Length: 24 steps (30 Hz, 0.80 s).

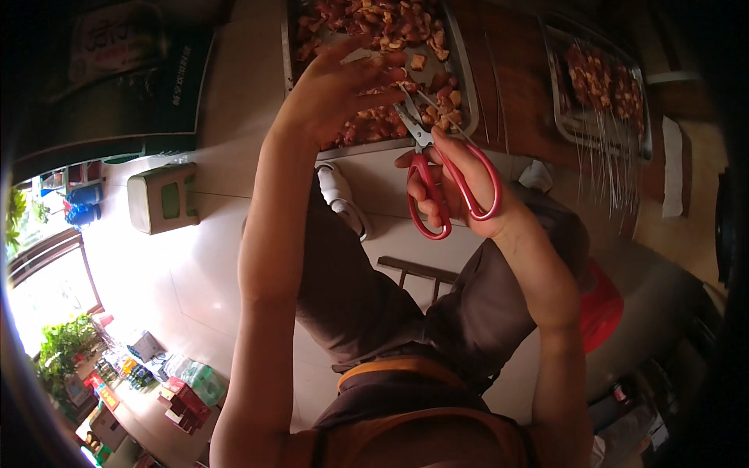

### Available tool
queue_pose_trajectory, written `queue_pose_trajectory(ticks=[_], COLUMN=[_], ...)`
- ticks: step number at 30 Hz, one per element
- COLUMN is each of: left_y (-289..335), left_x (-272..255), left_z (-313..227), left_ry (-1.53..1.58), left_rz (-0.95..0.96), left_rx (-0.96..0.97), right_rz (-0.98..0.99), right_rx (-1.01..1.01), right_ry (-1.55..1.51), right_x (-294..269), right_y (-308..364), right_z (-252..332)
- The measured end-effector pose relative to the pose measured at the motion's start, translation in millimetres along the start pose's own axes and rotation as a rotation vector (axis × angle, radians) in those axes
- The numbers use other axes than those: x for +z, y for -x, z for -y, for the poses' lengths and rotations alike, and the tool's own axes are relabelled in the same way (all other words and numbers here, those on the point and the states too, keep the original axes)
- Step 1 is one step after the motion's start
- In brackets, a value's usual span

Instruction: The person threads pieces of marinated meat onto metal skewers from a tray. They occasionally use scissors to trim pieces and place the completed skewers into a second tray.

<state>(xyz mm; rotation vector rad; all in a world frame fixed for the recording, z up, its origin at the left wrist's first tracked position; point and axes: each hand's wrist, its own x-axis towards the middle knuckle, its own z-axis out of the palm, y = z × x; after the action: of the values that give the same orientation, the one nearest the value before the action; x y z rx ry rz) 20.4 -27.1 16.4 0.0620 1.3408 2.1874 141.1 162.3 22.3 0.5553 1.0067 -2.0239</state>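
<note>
- Wrapped around red loops, the right hand has firm hold of one pair of scissors just right of centre; the loops stand apart, and the blades point up and left.
- Above them, at upper centre, the left hand reaches in with fingers loosely bent and parted, tips near the blades; whether they pinch anything, I cannot tell.
- Two forearms rise from the lower edge, the left nearly upright, the right leaning inward.
- Pale tiled floor spreads over the middle and left, glaring near the window at far left.
- Brown table along the upper right, bearing two metal trays.
- Two legs in dark trousers, knees apart, at lower centre.
- Large tray, top centre: loose chunks of meat, reddish with some paler, too many to count.
- Small tray, upper right: meat on skewers, too bunched to count, bare ends over the lower rim.
- One cream-and-green box, left.
- One red object, right, partly hidden.
- One white strip, right of the small tray.
- One thin stick, slanting beside the blades; whether it is held, I cannot tell.
</note>
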Motion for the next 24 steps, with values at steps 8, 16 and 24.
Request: queue_pose_trajectory(ticks=[8,16,24], left_y=[-14.7,-28.7,-16.0], left_x=[-24.8,-31.6,-28.3], left_z=[0.5,10.8,-1.8], left_ry=[-0.035,0.003,-0.483], left_rz=[-0.256,-0.271,-0.392], left_rx=[0.251,0.224,0.272], right_rz=[-0.734,-1.041,-1.047], right_rx=[-0.641,-0.679,-1.017], right_ry=[0.921,1.675,1.623], right_x=[-29.3,-107.7,-73.2], right_y=[21.4,-23.2,-10.9], right_z=[32.1,51.1,21.8])
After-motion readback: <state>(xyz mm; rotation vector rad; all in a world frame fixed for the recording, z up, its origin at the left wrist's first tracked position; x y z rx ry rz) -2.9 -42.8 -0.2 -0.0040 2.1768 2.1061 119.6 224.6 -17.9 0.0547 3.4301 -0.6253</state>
